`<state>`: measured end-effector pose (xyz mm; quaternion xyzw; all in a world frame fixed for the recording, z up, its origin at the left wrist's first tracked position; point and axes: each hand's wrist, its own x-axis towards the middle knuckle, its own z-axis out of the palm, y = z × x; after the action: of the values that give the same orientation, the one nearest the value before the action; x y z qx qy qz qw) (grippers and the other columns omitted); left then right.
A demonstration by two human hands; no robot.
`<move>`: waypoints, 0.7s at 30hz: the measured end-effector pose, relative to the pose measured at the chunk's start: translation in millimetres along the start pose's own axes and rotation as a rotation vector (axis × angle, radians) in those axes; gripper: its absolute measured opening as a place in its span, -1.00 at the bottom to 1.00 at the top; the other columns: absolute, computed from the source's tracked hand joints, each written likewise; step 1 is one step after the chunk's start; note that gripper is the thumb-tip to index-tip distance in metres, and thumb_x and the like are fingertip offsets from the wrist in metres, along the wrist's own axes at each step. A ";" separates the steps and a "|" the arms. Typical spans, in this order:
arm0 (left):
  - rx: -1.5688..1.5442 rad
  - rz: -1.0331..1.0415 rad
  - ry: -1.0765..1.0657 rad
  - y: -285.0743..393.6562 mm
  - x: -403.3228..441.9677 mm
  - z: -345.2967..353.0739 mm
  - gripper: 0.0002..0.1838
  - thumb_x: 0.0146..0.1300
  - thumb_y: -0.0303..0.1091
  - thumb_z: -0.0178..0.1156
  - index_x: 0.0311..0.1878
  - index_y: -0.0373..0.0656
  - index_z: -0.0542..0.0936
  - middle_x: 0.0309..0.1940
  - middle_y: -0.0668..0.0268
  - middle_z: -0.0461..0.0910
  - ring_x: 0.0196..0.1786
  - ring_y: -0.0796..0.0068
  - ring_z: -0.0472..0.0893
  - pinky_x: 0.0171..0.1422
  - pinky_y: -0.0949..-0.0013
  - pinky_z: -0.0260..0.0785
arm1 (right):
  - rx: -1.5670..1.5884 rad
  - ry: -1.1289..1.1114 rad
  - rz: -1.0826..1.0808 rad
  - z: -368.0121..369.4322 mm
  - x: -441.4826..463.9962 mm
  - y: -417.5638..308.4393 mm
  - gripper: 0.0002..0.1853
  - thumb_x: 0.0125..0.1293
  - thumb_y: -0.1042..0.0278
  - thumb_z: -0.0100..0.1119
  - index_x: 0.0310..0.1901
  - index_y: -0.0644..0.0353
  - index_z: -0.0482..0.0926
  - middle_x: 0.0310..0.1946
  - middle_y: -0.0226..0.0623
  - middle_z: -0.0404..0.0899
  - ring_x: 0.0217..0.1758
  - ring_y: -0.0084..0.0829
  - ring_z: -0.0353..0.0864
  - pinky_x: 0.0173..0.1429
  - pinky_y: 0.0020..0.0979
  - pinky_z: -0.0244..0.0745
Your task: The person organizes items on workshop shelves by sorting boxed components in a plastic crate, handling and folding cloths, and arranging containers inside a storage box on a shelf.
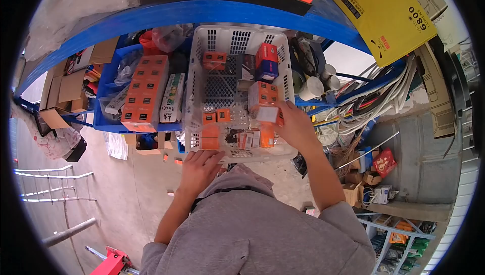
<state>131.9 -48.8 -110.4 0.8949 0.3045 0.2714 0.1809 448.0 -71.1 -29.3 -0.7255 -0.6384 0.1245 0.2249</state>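
A white plastic basket [291,146] stands in front of me on a blue shelf. My left hand [201,170] is at its near rim, fingers bent over the edge and closed on it. Inside the basket, toward the right wall, my right hand [297,127] grips a small orange box [269,115] with a pale face turned up. Just behind it sits a block of orange boxes [262,94]. Other small orange boxes [215,60] lie at the back left, beside a dark grey box [246,67] and a red box [266,53]. More small cartons [248,139] line the near end.
A blue bin [107,80] with a long stack of orange boxes [145,93] adjoins the basket's left. Rolls [311,89] and coiled cables [376,104] are to the right. A blue shelf beam [166,16] crosses above the basket's far end.
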 end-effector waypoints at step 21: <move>0.008 0.002 -0.017 -1.0 0.2 0.0 -0.57 0.08 -0.33 0.50 0.08 -0.01 0.73 -0.12 0.39 0.71 -0.09 0.33 0.67 0.02 0.20 0.46 | -0.290 -0.305 -0.327 157.7 81.0 -16.1 -0.40 0.11 0.24 0.51 0.19 0.20 0.57 0.07 -0.08 0.57 0.04 0.10 0.72 0.09 0.00 0.67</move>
<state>131.6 -47.8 -110.8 0.8981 0.3033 0.2629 0.1797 372.7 36.3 -149.7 -0.6102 -0.7848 0.1017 0.0369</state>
